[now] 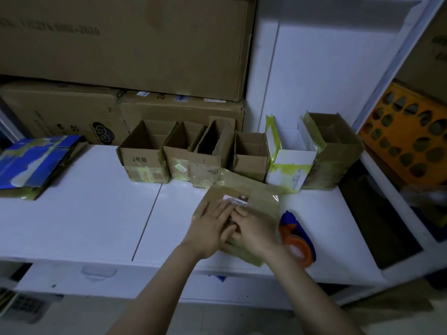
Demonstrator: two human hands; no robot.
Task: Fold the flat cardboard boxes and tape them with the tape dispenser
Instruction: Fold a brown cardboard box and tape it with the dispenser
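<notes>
Presently the flattened brown cardboard box (262,206), glossy with old yellowish tape and carrying a small white label (235,200), lies on the white counter (96,213) near its front edge. Both hands are on top of it. The left hand (212,228) lies spread with straight fingers, pressing the cardboard down. The right hand (256,233) touches it just beside the left, its fingers partly bent; whether they pinch an edge I cannot tell.

The step looks like opening the flat box into shape. It would go best if one hand pins a panel while the other lifts the opposite one, squaring the creases before the flaps are folded. The blue and orange tape dispenser (297,240) sits just beside the box on the right, handy for the seam. Finished open cardboard boxes (142,160) stand in a row behind.
</notes>
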